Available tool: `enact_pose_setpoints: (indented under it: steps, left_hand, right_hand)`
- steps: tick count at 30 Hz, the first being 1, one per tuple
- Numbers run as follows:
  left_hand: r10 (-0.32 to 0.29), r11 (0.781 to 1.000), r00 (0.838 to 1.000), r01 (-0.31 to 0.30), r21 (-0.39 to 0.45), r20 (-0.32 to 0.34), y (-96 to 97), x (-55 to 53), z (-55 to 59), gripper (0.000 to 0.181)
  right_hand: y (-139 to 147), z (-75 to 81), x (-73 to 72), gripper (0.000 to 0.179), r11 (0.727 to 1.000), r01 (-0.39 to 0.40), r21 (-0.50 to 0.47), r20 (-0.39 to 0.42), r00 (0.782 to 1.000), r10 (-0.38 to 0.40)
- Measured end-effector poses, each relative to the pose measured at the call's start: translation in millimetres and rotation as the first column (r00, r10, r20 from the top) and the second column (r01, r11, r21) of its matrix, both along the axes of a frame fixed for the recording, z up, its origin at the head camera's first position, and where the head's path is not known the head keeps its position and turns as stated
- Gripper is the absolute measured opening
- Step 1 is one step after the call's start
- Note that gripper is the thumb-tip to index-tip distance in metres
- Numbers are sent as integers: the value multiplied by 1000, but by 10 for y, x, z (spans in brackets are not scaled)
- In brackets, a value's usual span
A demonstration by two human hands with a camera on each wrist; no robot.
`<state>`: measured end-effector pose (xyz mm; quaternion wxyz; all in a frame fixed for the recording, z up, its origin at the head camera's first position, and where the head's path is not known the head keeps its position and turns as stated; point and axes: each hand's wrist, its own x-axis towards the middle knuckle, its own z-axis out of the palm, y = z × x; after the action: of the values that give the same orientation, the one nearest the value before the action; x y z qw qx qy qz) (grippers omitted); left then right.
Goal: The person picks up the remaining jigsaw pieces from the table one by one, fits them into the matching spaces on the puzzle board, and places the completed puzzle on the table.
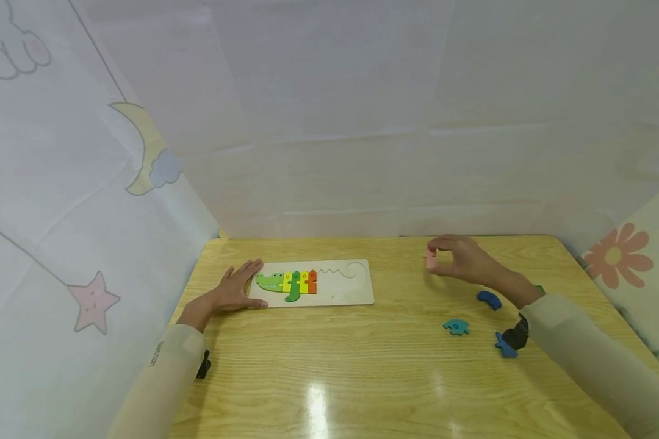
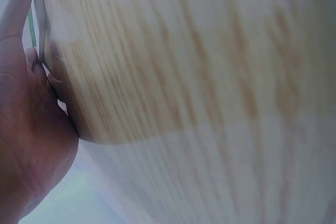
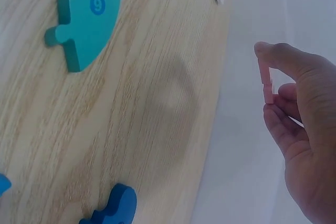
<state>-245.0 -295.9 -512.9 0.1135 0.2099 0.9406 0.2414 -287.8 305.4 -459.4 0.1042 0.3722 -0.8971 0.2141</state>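
Observation:
My left hand rests at the left end of a pale wooden puzzle board, fingers extended at the upper corner and thumb along the lower edge. A green crocodile head piece lies in the board, followed by yellow, green and orange body pieces. An outlined curly tail shows on the bare wood to the right. Well right of the board, my right hand pinches a small pink puzzle piece between thumb and fingers, held above the table. The left wrist view shows mostly the palm and tabletop.
Loose on the right of the wooden table lie a teal piece marked 9, a dark blue curved piece and a blue piece. Something green shows partly behind the right wrist. White printed sheets surround the table.

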Motion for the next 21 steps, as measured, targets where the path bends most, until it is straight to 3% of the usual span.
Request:
enact_pose_setpoints:
  steps: [7,14,21]
  left_hand:
    - [4,1000,1000,-4,-5,18,3,-5,-10,117]
    - [13,1000,999,-12,-18,33,-20,-16,-20,116]
    - [3,1000,1000,-3,-8,21,-21,-13,-31,118]
  right_hand:
    - [-66,9,11,54,1000,-5,4,8,1000,5]
    - [-141,-2,8,54,999,-37,-4,-56,998,37]
    - [-227,-2,21,52,999,-53,-11,-39,998,53]
